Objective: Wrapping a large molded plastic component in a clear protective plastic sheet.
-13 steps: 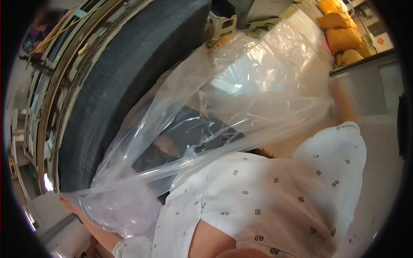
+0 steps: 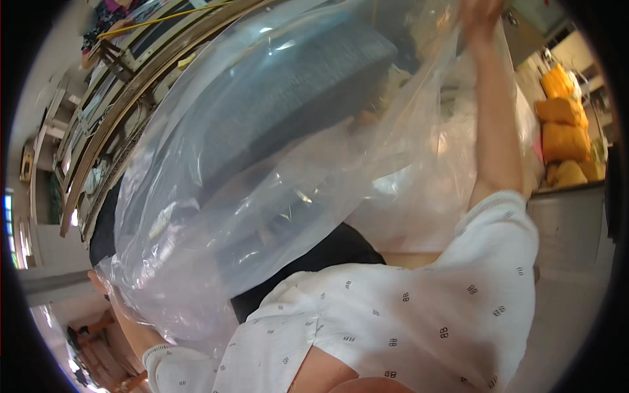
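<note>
A large clear plastic bag (image 2: 262, 190) is stretched wide across the middle of the view, billowing between the person's two raised arms. Much is hard to read through it: the film is creased and glossy with glare, and what lies behind shows only as blurred shapes. A broad dark grey ribbed roll (image 2: 308, 85) runs slantwise behind the bag's upper part, its ends lost behind the plastic.

The right hand (image 2: 481, 13) is at the top edge of the picture and partly cut off there; it is at the bag's upper edge, with the fingers bunched where the film gathers, but its grip cannot be told for sure. The bare right forearm runs down from it to a white patterned sleeve (image 2: 498, 223). The left hand (image 2: 98, 281) is near the lower left, almost wholly veiled by bunched plastic; it touches the bag's lower corner, yet whether its grip is pinched or spread cannot be told.

Left of the bag, a long metal-and-wood frame (image 2: 98, 144) curves along the picture's rim. At the right edge, yellow sacks (image 2: 563, 137) sit stacked on a grey ledge (image 2: 570, 216), well apart from the bag. The white shirt fills the lower middle. Open room shows only in narrow strips at the far left and lower right.
</note>
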